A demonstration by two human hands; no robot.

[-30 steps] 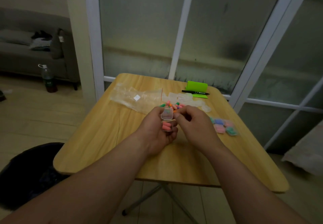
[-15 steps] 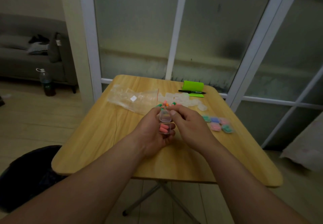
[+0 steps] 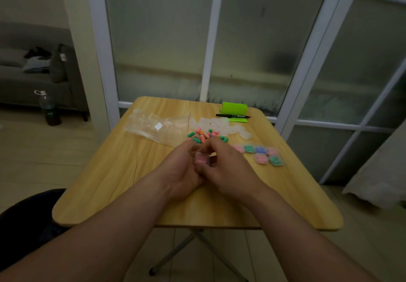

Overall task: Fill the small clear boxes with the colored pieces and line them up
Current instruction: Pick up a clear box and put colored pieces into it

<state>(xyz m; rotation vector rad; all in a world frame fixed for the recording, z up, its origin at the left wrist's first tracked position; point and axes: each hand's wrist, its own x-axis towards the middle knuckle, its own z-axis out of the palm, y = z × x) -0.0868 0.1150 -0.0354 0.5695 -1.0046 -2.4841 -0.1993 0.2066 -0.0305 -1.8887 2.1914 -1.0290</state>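
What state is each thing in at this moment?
small clear box: held, pink pieces inside, lid unclear
left hand: grips the box
right hand: pinches the box
loose colored pieces: piled on table
filled boxes: lying in two rows
empty boxes: heaped, unfilled
plastic bag: lying flat
marker: lying flat

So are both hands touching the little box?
Touching. The head view shows the little box, pink pieces inside, pinched between the left hand and the right hand with no gap.
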